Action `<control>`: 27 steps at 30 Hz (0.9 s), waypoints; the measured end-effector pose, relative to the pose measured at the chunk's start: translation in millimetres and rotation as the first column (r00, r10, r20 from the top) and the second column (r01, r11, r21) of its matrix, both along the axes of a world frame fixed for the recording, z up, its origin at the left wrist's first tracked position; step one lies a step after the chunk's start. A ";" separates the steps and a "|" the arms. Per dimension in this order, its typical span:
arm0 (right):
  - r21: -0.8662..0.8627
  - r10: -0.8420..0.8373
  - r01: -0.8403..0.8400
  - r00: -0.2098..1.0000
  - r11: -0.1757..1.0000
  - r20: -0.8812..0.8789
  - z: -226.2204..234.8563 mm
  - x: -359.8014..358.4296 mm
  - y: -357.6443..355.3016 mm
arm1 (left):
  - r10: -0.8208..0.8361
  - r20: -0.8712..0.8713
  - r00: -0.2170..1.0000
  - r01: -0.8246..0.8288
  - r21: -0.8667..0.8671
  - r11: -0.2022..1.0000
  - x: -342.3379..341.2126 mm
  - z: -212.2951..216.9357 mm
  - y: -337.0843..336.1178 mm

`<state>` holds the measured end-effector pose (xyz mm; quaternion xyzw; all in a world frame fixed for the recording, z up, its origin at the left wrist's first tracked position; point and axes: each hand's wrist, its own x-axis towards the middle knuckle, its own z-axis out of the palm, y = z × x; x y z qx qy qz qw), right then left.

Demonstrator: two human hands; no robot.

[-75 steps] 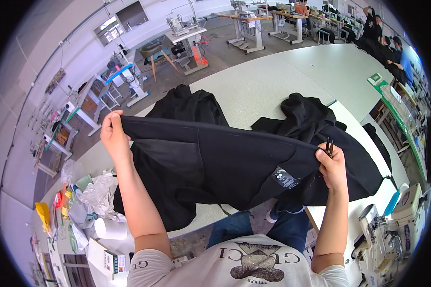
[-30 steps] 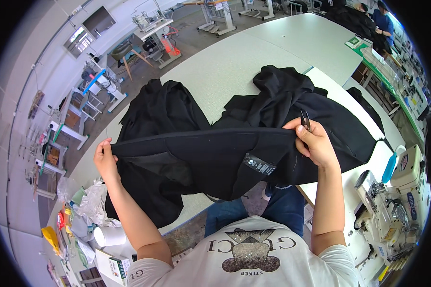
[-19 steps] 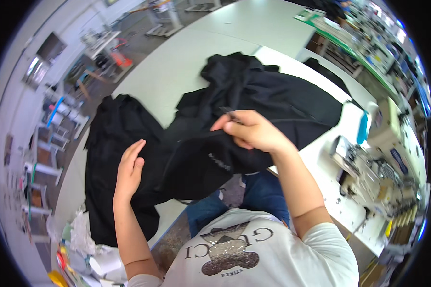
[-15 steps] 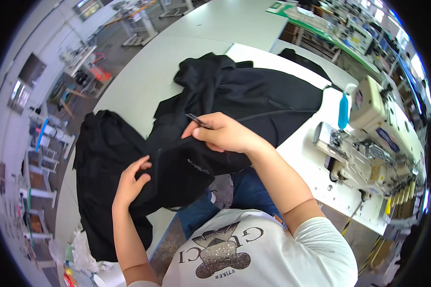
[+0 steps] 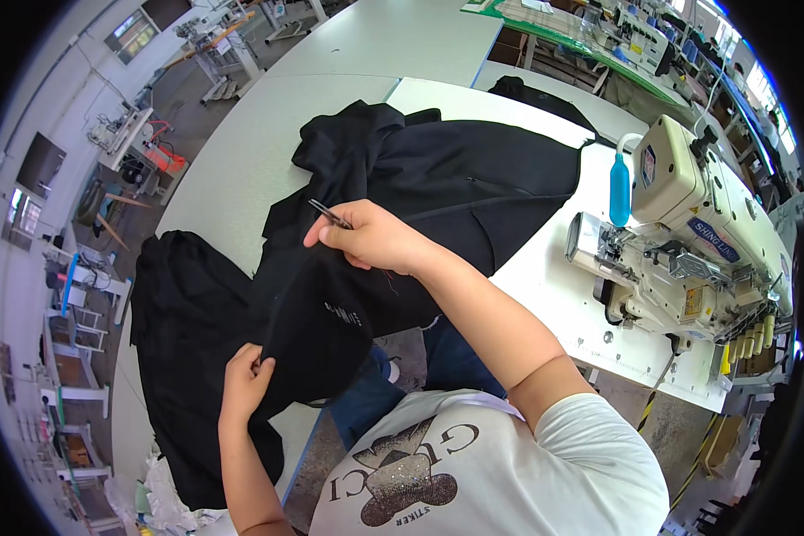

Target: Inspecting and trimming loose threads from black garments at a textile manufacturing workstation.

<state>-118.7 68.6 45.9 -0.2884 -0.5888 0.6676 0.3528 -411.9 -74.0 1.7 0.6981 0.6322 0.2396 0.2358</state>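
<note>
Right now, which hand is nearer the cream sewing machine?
Right. The right hand is left of the sewing machine; the left hand is farther left, lower in view, on the black garment.

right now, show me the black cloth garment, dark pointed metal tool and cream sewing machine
black cloth garment [image 5: 297, 308], head view, fabric near its middle
dark pointed metal tool [image 5: 328, 213], head view, exposed end
cream sewing machine [image 5: 676, 186], head view, upper housing
</note>
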 end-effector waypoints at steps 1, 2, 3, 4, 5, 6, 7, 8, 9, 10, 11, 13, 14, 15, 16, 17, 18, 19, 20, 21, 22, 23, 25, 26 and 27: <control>0.007 -0.042 0.041 0.999 0.999 0.017 -2.9 -2.7 4.3 | 0.016 -0.020 1.000 -0.017 -0.048 0.999 -9.3 1.2 -3.1; 0.061 -0.091 0.086 0.992 0.994 0.084 -5.5 -4.6 9.7 | 0.034 -0.041 0.999 -0.038 -0.094 0.995 -18.8 2.3 -6.6; 0.235 -0.202 0.176 0.975 0.956 0.093 -16.3 -13.4 15.5 | 0.078 -0.073 0.994 -0.088 -0.145 0.986 -29.2 2.6 -15.8; 0.404 -0.313 0.257 0.946 0.878 0.079 -23.7 -22.9 20.6 | 0.099 -0.075 0.992 -0.109 -0.140 0.984 -29.3 7.7 -20.2; 0.490 -0.425 0.312 0.895 0.814 0.134 -29.4 -25.7 26.9 | 0.113 0.019 0.993 -0.108 -0.183 0.977 -24.7 13.3 -24.2; 0.561 -0.513 0.364 0.849 0.743 0.128 -26.6 -31.1 30.2 | 0.141 0.109 0.984 -0.114 -0.224 0.968 -20.7 18.3 -30.8; 0.628 -0.633 0.419 0.758 0.656 0.157 -19.8 -36.6 36.7 | 0.194 0.406 0.893 -0.065 -0.311 0.948 -16.0 15.2 -36.4; 0.673 -0.711 0.461 0.689 0.578 0.139 -13.1 -46.9 50.6 | 0.230 0.539 0.810 -0.058 -0.317 0.947 -4.7 17.0 -43.9; 0.703 -0.745 0.517 0.666 0.489 0.028 8.7 -53.8 63.9 | 0.155 0.630 0.760 -0.010 -0.228 0.974 16.8 27.3 -48.6; 0.779 -0.791 0.556 0.597 0.289 -0.132 42.4 -68.7 69.3 | 0.172 0.681 0.712 -0.034 -0.212 0.977 27.0 19.9 -61.3; 0.811 -0.762 0.558 0.598 0.174 -0.248 83.7 -83.1 68.7 | -0.002 0.820 0.572 0.194 -0.133 0.972 47.3 30.5 -52.9; 0.777 -0.677 0.571 0.684 0.264 -0.272 150.6 -139.4 49.6 | -0.045 0.947 0.318 0.263 -0.043 0.964 79.4 41.4 -60.5; 0.704 -0.387 0.654 0.746 0.277 -0.541 175.5 -169.5 44.8 | -0.088 0.946 0.312 0.254 0.006 0.967 85.6 37.5 -62.9; 0.754 -0.250 0.623 0.779 0.210 -0.575 181.0 -209.7 47.6 | -0.133 0.943 0.306 0.254 0.054 0.966 91.3 33.4 -63.0; 0.757 -0.226 0.608 0.793 0.240 -0.566 172.7 -244.6 34.2 | -0.138 0.958 0.252 0.243 0.076 0.967 92.7 30.2 -64.2; 0.894 -0.092 0.353 0.935 0.276 -0.341 158.3 -276.8 16.7 | -0.076 0.963 0.257 0.158 0.036 0.987 92.6 23.3 -68.4; 0.962 0.043 0.072 0.995 0.263 -0.086 140.5 -296.3 3.7 | -0.017 0.967 0.253 0.083 -0.004 0.997 94.0 15.6 -73.1; 0.919 0.181 -0.212 0.971 0.333 0.158 119.7 -307.0 -2.1 | 0.050 0.966 0.255 0.041 -0.062 0.997 93.4 2.5 -75.6; 0.863 0.190 -0.341 0.938 0.372 0.289 92.6 -307.8 -4.2 | 0.174 0.948 0.268 0.005 -0.182 0.983 92.8 -6.4 -78.4; 0.828 0.232 -0.403 0.913 0.390 0.336 66.8 -302.3 -4.9 | 0.301 0.913 0.276 -0.033 -0.304 0.952 89.8 -15.2 -81.9; 0.790 0.261 -0.458 0.888 0.408 0.379 44.2 -289.4 -1.3 | 0.390 0.894 0.221 0.033 -0.407 0.913 84.8 -29.5 -83.1; 0.716 0.216 -0.443 0.895 0.540 0.391 23.5 -273.0 -1.2 | 0.400 0.912 0.095 0.022 -0.403 0.915 85.4 -33.3 -82.3; 0.778 0.087 -0.291 0.952 0.557 0.294 -12.0 -233.7 0.1 | 0.388 0.918 -0.086 -0.010 -0.390 0.921 84.8 -45.3 -82.4; 0.822 0.021 -0.217 0.970 0.526 0.242 -25.0 -210.3 2.0 | 0.401 0.911 -0.097 -0.007 -0.404 0.915 84.6 -48.8 -83.5; 0.699 0.007 -0.190 0.967 0.689 0.256 -29.4 -184.0 -6.4 | 0.388 0.916 -0.105 0.016 -0.388 0.921 84.1 -52.4 -83.6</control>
